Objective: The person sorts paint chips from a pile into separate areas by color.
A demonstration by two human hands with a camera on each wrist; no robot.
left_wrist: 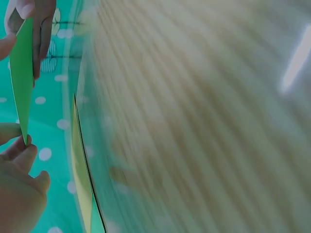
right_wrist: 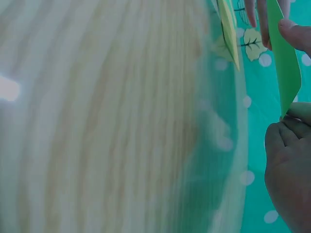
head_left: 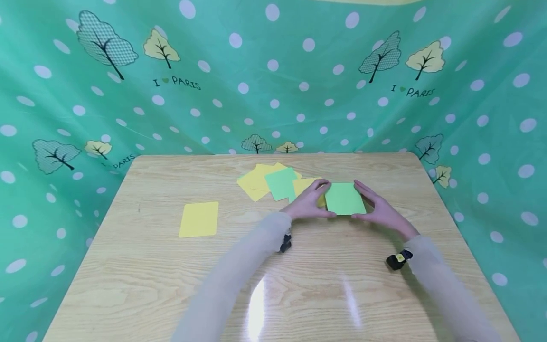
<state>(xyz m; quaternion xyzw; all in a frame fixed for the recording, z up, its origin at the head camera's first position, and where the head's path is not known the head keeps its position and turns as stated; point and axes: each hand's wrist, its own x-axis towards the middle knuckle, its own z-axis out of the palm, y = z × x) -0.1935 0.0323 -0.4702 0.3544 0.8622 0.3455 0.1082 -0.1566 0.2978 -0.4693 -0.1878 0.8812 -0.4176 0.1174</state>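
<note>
Between both hands a square green sheet of paper point(head_left: 345, 199) is held slightly bent, raised above the table. My left hand point(head_left: 311, 201) pinches its left side, thumb toward the near corner and fingers at the far one. On the opposite side my right hand point(head_left: 381, 207) pinches the right edge in the same way. From the side, the green sheet point(left_wrist: 21, 82) looks thin and bowed in the left wrist view. The right wrist view shows the sheet point(right_wrist: 285, 58) between my right hand point(right_wrist: 291, 165) below and the left fingertips above.
Several yellow sheets point(head_left: 256, 183) and a green sheet point(head_left: 280, 184) overlap at the table's back middle, partly behind my left hand. One yellow sheet point(head_left: 199, 219) lies apart at the left. A polka-dot cloth point(head_left: 273, 104) hangs behind the wooden table point(head_left: 141, 280).
</note>
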